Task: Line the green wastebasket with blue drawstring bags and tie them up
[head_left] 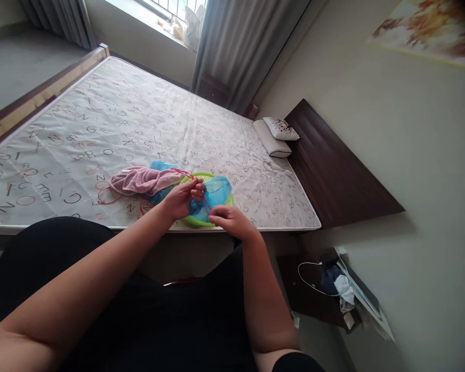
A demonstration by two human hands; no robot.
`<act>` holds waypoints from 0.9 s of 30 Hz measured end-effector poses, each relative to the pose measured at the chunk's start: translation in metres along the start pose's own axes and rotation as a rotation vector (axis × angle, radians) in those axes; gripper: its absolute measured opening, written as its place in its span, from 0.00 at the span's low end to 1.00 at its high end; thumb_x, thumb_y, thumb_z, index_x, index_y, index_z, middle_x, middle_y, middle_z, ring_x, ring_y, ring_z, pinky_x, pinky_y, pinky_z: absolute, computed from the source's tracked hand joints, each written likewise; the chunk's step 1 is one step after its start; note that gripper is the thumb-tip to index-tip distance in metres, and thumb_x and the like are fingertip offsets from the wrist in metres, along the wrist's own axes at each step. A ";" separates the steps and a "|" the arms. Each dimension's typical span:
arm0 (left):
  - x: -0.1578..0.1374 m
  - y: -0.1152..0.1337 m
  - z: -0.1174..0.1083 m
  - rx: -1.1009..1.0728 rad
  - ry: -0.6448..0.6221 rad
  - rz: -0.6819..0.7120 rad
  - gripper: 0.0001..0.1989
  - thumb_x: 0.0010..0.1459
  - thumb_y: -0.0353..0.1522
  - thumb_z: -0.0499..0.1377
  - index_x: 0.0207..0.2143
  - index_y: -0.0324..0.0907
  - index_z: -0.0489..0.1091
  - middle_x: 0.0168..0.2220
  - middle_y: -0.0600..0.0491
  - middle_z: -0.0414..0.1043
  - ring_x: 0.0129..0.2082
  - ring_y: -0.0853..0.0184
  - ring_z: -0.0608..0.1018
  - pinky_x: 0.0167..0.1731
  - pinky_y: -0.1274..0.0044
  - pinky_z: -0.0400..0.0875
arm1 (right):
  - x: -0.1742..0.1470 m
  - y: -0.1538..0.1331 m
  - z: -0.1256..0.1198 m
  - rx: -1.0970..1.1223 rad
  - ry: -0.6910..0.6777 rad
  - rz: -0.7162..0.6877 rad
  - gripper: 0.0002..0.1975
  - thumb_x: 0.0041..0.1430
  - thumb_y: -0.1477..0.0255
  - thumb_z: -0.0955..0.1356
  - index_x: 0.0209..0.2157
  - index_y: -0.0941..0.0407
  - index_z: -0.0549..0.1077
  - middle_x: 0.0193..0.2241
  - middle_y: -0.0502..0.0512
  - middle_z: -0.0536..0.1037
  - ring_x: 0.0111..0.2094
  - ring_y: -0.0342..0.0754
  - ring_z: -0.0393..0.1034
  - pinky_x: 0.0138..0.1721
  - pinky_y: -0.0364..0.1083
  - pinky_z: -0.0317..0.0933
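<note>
In the head view, two hands are working above one green basket [197, 223] resting on one mattress [147, 113]. The left hand [189, 195] and right hand [232, 219] are pinching one red cord [206, 203] by one blue bag [217, 190], which is lying over the basket; one pink cloth [143, 181] is lying alongside.

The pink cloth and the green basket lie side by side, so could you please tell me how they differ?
The pink cloth lies in soft, crumpled folds, whereas the green basket keeps a round shape with a raised rim. The cloth is pale, muted pink; the basket is bright yellowish green. Both are on the patterned mattress.
</note>
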State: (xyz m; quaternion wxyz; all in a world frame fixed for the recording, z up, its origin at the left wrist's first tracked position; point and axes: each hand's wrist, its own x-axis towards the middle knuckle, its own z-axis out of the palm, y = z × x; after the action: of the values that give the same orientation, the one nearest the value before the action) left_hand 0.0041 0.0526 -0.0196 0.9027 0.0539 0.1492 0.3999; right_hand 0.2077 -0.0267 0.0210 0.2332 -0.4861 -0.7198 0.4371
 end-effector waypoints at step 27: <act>0.002 -0.005 -0.019 1.557 -0.120 0.933 0.19 0.73 0.38 0.52 0.36 0.39 0.79 0.36 0.47 0.81 0.39 0.62 0.81 0.45 0.71 0.76 | 0.034 0.038 0.050 0.818 0.261 0.217 0.11 0.55 0.60 0.74 0.32 0.53 0.78 0.32 0.51 0.78 0.35 0.48 0.70 0.40 0.47 0.65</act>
State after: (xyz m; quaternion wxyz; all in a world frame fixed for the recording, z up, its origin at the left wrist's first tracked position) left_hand 0.0026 0.0504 -0.0389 0.3639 0.7242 0.2929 0.5072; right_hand 0.1743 -0.0101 -0.0399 0.4481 -0.4775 -0.3970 0.6431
